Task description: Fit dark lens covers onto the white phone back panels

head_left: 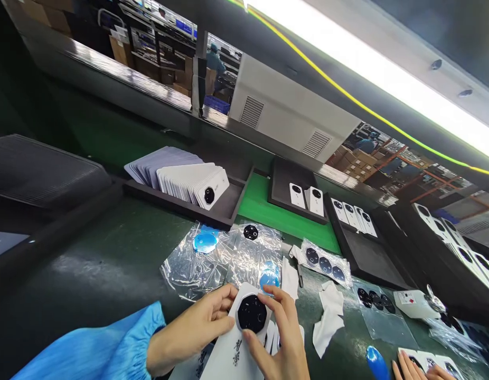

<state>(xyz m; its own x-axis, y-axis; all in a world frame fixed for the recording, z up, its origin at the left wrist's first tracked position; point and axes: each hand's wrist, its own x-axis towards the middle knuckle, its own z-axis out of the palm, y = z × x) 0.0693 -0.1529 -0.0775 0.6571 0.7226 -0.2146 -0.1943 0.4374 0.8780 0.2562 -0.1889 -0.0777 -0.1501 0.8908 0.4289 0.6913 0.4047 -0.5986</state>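
Note:
A white phone back cover [228, 352] with dark printed marks is tilted up at the bottom middle. My left hand [197, 326] grips its left edge, thumb on the face. On the upper part sits a black round camera lens cover [252, 313]. My right hand [282, 332] has its thumb and fingers closed around the disc's rim, pressed on it. More white back covers lie partly hidden beneath my hands. Just beyond are clear plastic film sheets [244, 264] with a loose black lens cover [251, 232] and blue round films [205, 240].
Black trays [236, 203] of stacked back covers stand along the back. White wipes [329, 311], a bagged row of lens covers [326, 264] and a white bottle [413, 304] are to the right. Another person's hand [414, 369] touches covers at bottom right.

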